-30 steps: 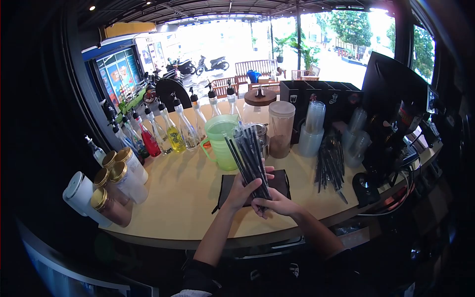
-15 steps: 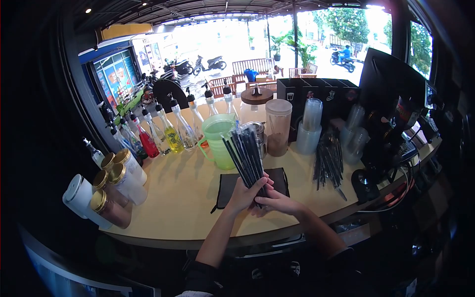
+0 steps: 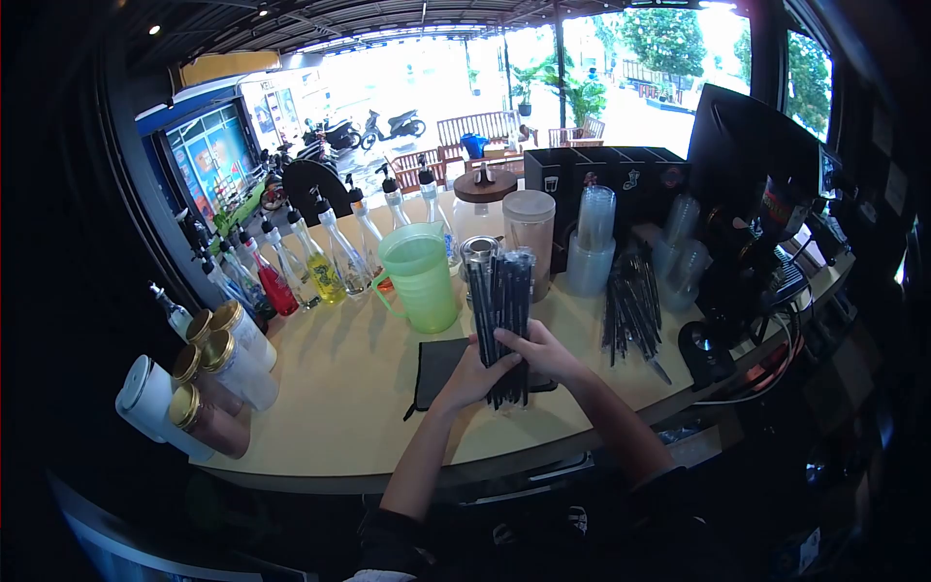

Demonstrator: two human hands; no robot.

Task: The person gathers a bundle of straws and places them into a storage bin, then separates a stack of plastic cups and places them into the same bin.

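A bundle of black wrapped straws [image 3: 508, 301] stands nearly upright between my two hands, above a dark cloth [image 3: 436, 367] on the counter. My left hand [image 3: 475, 373] wraps its lower left side, and my right hand [image 3: 543, 351] closes round it from the right, thumb across the front. Behind the bundle are a metal-topped container [image 3: 480, 250] and a tall lidded jar [image 3: 529, 228]. A green pitcher [image 3: 419, 281] is to the left of them. More black straws [image 3: 635, 308] lie in a pile to the right.
Syrup bottles with pumps [image 3: 322, 272] line the counter's [image 3: 330, 407] back left. Gold-lidded jars [image 3: 228, 364] cluster at the left edge. Stacked plastic cups [image 3: 592, 252], a black box [image 3: 616, 170] and dark equipment [image 3: 747, 262] occupy the right side.
The straw bundle has turned from leaning left to nearly upright. My right hand has moved higher on it, its thumb now across the front. The view has shifted slightly.
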